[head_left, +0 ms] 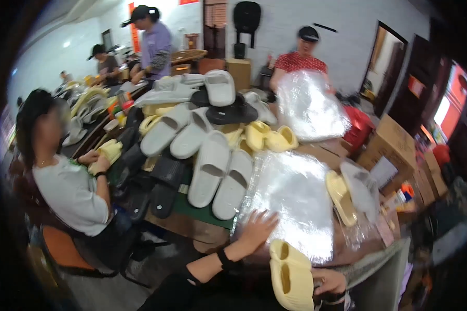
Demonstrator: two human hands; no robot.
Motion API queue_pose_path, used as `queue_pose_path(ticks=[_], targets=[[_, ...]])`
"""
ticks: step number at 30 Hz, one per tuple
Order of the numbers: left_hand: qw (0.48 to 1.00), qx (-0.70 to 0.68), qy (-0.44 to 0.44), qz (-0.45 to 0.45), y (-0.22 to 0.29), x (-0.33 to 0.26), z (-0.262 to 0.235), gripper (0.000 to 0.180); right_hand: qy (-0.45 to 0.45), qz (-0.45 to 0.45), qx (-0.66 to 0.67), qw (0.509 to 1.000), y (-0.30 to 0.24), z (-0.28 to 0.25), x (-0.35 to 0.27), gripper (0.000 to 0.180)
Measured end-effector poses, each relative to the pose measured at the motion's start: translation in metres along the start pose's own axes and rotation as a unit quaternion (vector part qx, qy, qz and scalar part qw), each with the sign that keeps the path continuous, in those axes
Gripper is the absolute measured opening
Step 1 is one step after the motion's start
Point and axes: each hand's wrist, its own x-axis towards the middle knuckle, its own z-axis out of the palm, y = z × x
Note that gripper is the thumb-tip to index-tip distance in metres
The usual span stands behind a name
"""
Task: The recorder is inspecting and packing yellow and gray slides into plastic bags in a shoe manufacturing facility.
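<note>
Head — cluttered table (345,251), white wall (355,49); left fingers (270,221) spread, right fingers (324,276) gripping yellow footwear (294,284).

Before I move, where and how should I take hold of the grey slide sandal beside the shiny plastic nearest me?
Best is probably its heel end, with your left grip coming from the near side. This end of the grey slide sandal points toward you and is uncovered, while the strap crosses the farther part; another grey slide lies close on its left.

The bare left hand (258,229), palm down with fingers spread, lies just beyond the narrow black wristband (225,258); the bare right hand (331,282) curls rightward of that wristband.
</note>
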Motion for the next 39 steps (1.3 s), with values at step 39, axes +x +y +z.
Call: queue_pose_path(ticks=[39], targets=[[0.979,-0.199,-0.033,0.015,-0.02,0.015,-0.021,0.027,0.032,-0.046,-0.143,0.988,-0.032,0.012,0.035,0.05]])
